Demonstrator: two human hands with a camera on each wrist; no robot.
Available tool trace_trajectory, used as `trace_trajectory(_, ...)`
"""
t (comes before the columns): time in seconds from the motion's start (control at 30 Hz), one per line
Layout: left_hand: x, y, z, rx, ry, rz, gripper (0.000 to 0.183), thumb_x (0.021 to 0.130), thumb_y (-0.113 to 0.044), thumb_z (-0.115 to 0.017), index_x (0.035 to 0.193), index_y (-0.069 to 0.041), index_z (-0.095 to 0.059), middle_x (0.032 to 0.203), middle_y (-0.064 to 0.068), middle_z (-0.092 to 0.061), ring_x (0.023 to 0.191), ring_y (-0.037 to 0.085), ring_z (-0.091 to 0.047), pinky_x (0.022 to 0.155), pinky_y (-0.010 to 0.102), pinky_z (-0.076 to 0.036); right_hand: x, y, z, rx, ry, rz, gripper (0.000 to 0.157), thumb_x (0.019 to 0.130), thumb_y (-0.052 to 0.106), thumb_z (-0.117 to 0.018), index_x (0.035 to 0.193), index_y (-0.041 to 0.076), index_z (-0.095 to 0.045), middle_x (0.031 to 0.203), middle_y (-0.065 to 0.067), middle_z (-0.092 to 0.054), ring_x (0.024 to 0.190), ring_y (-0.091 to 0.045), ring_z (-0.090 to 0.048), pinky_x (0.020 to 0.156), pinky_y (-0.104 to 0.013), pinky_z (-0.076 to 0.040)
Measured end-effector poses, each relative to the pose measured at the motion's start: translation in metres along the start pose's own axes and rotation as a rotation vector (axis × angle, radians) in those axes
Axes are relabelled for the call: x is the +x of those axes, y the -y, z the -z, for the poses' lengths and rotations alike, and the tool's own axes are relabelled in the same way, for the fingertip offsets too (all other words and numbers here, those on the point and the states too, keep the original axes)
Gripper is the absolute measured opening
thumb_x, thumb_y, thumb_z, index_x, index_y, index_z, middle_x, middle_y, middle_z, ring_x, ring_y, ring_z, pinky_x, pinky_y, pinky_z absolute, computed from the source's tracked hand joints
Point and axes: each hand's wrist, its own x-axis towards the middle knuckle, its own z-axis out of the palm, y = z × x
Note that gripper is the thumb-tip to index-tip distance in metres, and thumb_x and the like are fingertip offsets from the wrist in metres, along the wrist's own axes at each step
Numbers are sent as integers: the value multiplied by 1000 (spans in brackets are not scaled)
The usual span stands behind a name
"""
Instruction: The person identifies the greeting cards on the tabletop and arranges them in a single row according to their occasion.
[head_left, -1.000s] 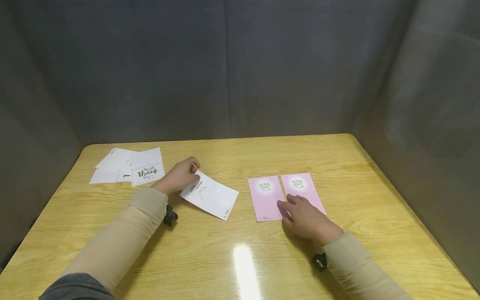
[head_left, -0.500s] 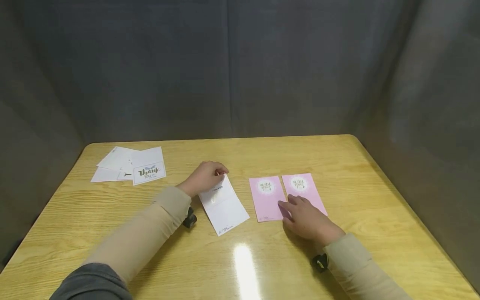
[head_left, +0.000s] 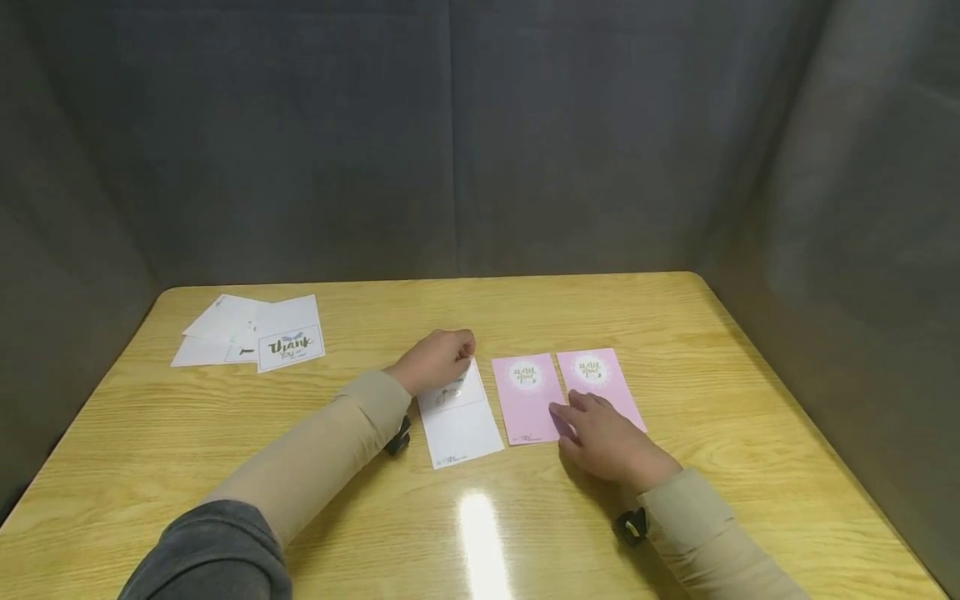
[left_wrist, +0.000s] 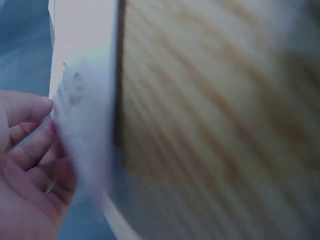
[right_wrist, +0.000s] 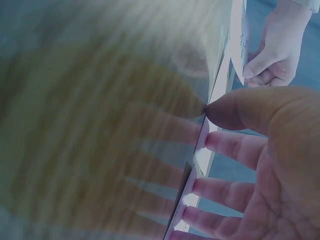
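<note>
In the head view my left hand [head_left: 433, 362] pinches the far end of a white card [head_left: 463, 429] printed with a small drawing and lettering. The left wrist view shows the thumb and fingers on the edge of this card [left_wrist: 85, 115]. To its right lie two pink cards side by side, a left pink card [head_left: 531, 412] and a right pink card [head_left: 621, 387], each with a round white emblem. My right hand [head_left: 611, 437] rests across their neighbouring edges, its fingertips touching them. In the right wrist view, the right hand's fingers [right_wrist: 225, 192] are extended against the cards.
Several white cards overlap at the table's far left, with a "Thank you" card [head_left: 291, 337] on top. The wooden table [head_left: 360, 533] reflects a bright light near its front. Grey curtains [head_left: 450, 142] stand behind and at both sides.
My left hand has carried the white card to the right, turning it nearly parallel to the pink cards and close beside them. The right hand has stayed on the pink cards.
</note>
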Motion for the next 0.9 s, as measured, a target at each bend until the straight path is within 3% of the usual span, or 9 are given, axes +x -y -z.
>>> trace_trajectory(0.07,-2,-1,-1,20,16,1,16,104,-11,-60,117,-2,-65,111,12,-70,97,21,-64,91,40,-53,1,0,0,-3,2,-3,47,99,14,-60,142,-3,-58,146,-37,-46,134,-56,-44,112,-61,-35)
trace_trajectory(0.17,-11,-10,0,127,43,8,34,105,-22,-61,130,1,-61,124,17,-66,112,29,-62,99,46,-50,1,1,0,-10,0,2,47,98,14,-60,142,-3,-58,146,-37,-46,134,-56,-44,112,-61,-35)
trace_trajectory(0.3,-31,-31,1,289,100,41,65,102,-45,-61,146,2,-51,146,24,-51,134,42,-47,108,57,-40,2,1,4,-28,-21,28,46,98,13,-60,141,-4,-59,143,-38,-49,132,-55,-46,111,-61,-37)
trace_trajectory(0.43,-46,-49,-1,338,169,76,83,95,-60,-65,148,1,-50,148,25,-48,135,43,-45,106,58,-41,2,0,7,-45,-38,45,45,97,13,-61,140,-4,-60,140,-37,-51,130,-55,-48,110,-61,-37)
trace_trajectory(0.63,-52,-52,-8,349,231,72,78,89,-60,-74,139,-2,-58,139,21,-54,125,37,-51,99,52,-47,3,0,8,-36,-19,38,45,98,12,-61,140,-3,-59,141,-37,-51,132,-54,-47,110,-61,-37)
trace_trajectory(0.8,-50,-47,-13,348,234,27,70,87,-56,-77,131,-4,-61,126,16,-56,119,33,-53,92,47,-51,4,0,7,-35,-9,39,45,97,12,-61,139,-3,-59,140,-37,-51,131,-54,-49,110,-61,-38)
trace_trajectory(0.9,-48,-44,-16,336,240,14,69,88,-55,-77,132,-4,-61,129,16,-55,124,35,-52,96,48,-50,3,-1,5,-33,-13,43,44,97,12,-62,138,-2,-60,139,-37,-51,130,-54,-50,109,-61,-39)
